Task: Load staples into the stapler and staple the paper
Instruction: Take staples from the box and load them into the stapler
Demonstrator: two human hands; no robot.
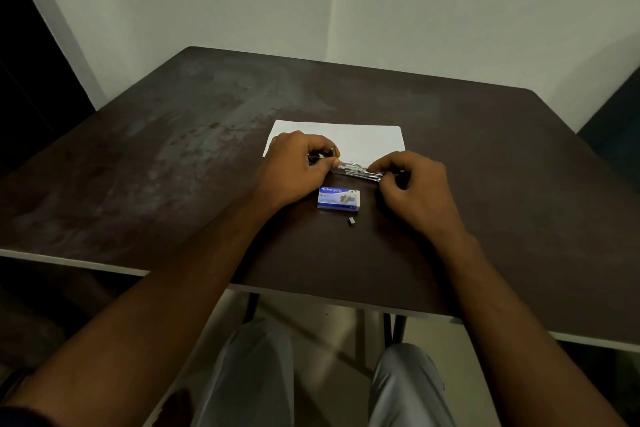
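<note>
A metal stapler (353,170) lies across the near edge of a white sheet of paper (367,137) in the middle of the dark table. My left hand (294,170) grips its left end with thumb and fingers pinched. My right hand (412,187) holds its right end, fingers curled over it. Much of the stapler is hidden by both hands, so I cannot tell if its tray is out. A blue and white staple box (338,199) sits just in front of the stapler, between my hands. A small loose strip of staples (352,221) lies a little nearer than the box.
The dark brown table (173,156) stands against pale walls at a room corner. Its front edge (311,295) runs just above my knees. A dark chair back (613,128) shows at the right side.
</note>
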